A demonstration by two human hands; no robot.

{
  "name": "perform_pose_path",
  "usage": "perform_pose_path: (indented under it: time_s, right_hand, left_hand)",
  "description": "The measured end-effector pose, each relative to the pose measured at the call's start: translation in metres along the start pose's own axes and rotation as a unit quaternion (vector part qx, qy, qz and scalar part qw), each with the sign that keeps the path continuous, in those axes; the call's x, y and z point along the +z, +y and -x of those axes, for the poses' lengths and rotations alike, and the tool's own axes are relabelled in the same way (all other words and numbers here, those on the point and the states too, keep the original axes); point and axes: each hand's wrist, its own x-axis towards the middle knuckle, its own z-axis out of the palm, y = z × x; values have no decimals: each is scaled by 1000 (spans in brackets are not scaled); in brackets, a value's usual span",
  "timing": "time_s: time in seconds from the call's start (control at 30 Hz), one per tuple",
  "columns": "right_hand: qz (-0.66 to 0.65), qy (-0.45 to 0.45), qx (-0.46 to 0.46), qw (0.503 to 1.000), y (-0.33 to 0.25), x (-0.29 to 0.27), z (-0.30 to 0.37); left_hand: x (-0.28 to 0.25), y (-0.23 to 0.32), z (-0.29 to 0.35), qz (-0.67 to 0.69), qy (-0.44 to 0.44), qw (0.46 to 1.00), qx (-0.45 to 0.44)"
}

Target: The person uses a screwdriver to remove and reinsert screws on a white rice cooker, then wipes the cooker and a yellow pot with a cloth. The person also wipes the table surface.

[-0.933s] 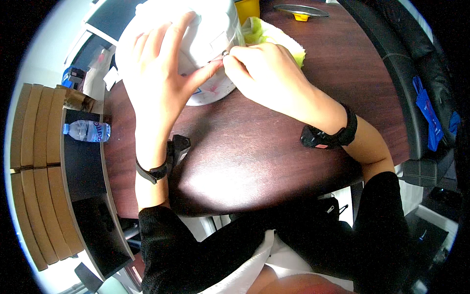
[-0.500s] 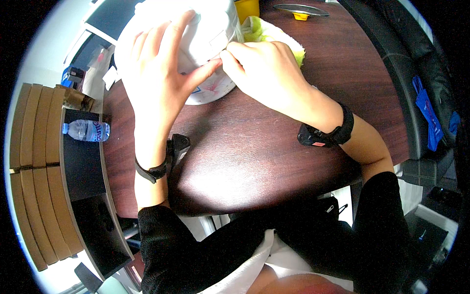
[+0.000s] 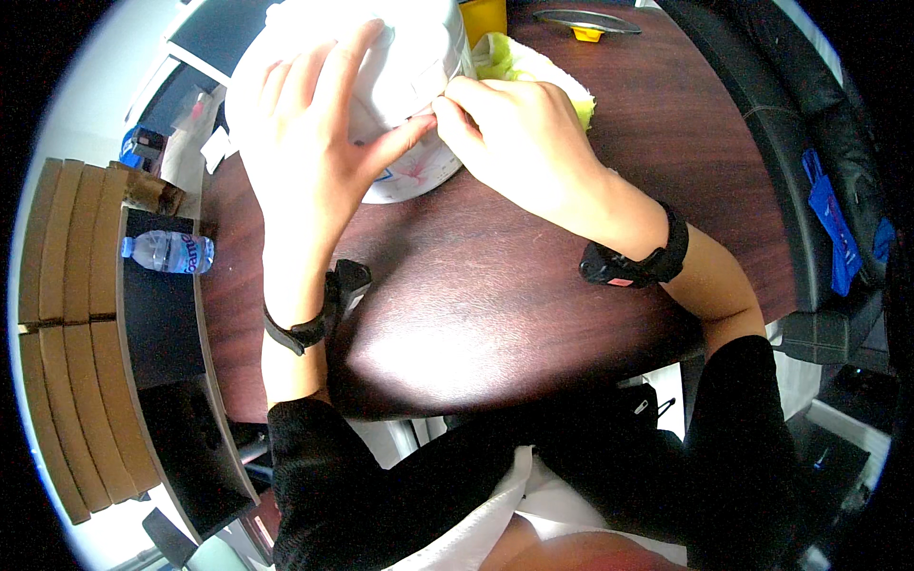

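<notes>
White container [image 3: 411,52] (partly out-of-frame)

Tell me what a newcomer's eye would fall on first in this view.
Probably the large white rounded container at the top of the view, with the left hand spread over it and the right hand at its right side, fingers curled. Next might come the bright glare near the front edge of the dark wood-grain table, then the yellow-green and white cloth just right of the container.
</notes>
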Motion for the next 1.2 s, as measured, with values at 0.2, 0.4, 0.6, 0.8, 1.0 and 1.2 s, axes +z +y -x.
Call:
perform_pose_path:
  time_s: [0.2,0.4,0.6,0.8,1.0,1.2]
  right_hand:
    - [-29,-3,16,999,-1,-3,0]
    - [-23,14,6,1000,-2,-1,-1]
    - [-124,-35,85,988,1,7,2]
    - [-49,-1,41,998,-4,-4,1]
    - [-44,-4,64,997,-2,4,3]
    - [-163,-20,125,978,2,9,2]
  left_hand:
    - [-1,0,1,0,-2,1000,-2]
    - [7,-6,2,12,34,999,19]
    - [0,0,0,-10,-2,1000,-3]
    - [6,-7,1,6,36,999,22]
    - [1,1,0,-3,-9,1000,-8]
    - [3,-6,1,1,32,999,22]
